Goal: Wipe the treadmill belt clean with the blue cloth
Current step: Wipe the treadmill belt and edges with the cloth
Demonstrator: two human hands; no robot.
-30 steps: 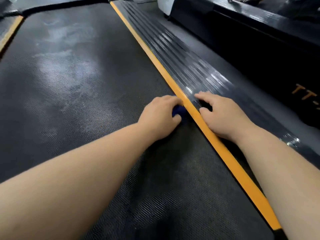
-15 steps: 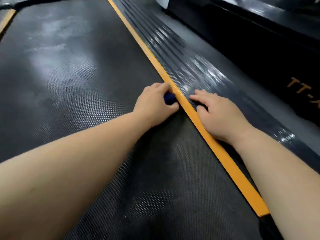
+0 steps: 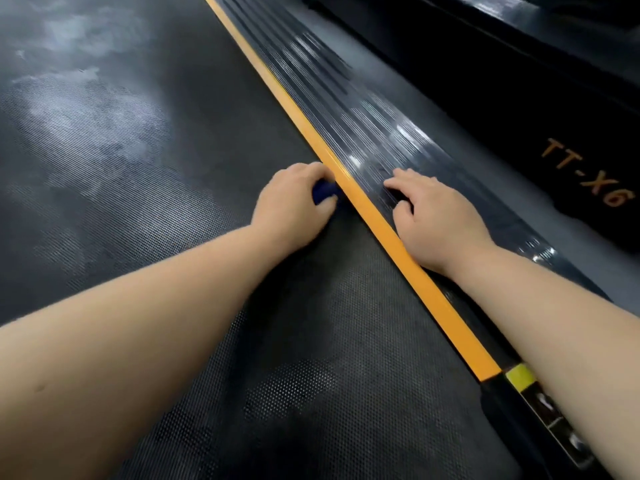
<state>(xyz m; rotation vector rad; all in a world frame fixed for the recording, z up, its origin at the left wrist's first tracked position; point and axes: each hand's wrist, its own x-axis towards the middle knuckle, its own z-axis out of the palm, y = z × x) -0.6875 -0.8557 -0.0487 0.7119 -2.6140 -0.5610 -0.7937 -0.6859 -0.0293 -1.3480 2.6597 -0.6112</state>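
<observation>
The left hand (image 3: 290, 206) clutched the cloth (image 3: 323, 195) on the belt (image 3: 104, 202), mid-frame. The right hand (image 3: 440, 218) lay on the rail (image 3: 346, 109), grip slack and empty.

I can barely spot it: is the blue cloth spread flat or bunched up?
Bunched up: the blue cloth shows only as a small wad inside the curled left hand.

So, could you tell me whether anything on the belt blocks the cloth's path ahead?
Nothing visible does. The left hand holds the blue cloth on the belt beside the orange strip; ahead lie only pale smudges. The right hand rests on the side rail.
</observation>
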